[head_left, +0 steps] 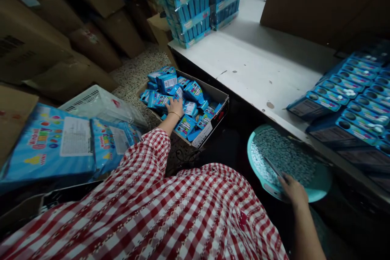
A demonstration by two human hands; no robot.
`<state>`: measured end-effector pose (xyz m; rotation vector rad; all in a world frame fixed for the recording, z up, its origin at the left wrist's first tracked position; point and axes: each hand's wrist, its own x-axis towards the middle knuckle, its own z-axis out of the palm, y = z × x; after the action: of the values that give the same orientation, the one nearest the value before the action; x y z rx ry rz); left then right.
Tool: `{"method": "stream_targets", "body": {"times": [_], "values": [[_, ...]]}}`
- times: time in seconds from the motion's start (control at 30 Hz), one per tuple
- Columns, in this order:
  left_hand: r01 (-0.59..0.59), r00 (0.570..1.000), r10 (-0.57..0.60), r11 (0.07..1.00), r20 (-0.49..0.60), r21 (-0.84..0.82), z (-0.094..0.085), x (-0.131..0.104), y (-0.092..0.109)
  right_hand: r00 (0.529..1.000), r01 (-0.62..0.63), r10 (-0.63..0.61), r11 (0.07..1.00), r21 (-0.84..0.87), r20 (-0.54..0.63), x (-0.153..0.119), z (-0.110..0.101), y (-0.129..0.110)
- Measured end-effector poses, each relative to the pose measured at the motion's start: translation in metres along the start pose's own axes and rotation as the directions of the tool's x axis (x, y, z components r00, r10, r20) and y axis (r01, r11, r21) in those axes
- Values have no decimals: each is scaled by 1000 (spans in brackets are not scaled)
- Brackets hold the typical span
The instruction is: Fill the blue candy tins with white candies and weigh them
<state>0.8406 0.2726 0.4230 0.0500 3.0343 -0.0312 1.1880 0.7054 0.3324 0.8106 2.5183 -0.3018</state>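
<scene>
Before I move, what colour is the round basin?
The basin is turquoise, best seen in the head view.

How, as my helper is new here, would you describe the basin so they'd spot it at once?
Start at the white table. Below its edge, by the right hand, is the turquoise basin. Unlike the cardboard box of blue packets, it is rounded and holds small loose pieces.

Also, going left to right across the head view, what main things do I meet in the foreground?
Large blue bag, smaller blue bag, carton of blue packets with the left hand on them, teal basin with the right hand holding a thin tool, rows of blue boxes.
</scene>
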Motion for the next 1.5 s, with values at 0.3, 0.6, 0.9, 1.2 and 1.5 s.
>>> {"method": "stream_targets", "body": {"times": [0.3,0.6,0.9,1.2,1.5], "values": [[-385,904,72,569,-422,-727,-47,-35,20,998,-7,7,1000,2,67,-3,-5,-6],[-69,554,785,376,278,-924,-15,-125,118,997,21,-27,996,82,72,-10,-7,-8],[-107,306,830,516,466,-850,34,-147,103,997,75,-78,980,186,5,2,14,8],[-136,342,819,528,460,-838,21,-151,84,996,84,-82,974,210,-22,17,17,9],[-344,602,768,494,216,-799,19,-154,123,998,4,12,961,275,-59,-11,-17,-13]]}}
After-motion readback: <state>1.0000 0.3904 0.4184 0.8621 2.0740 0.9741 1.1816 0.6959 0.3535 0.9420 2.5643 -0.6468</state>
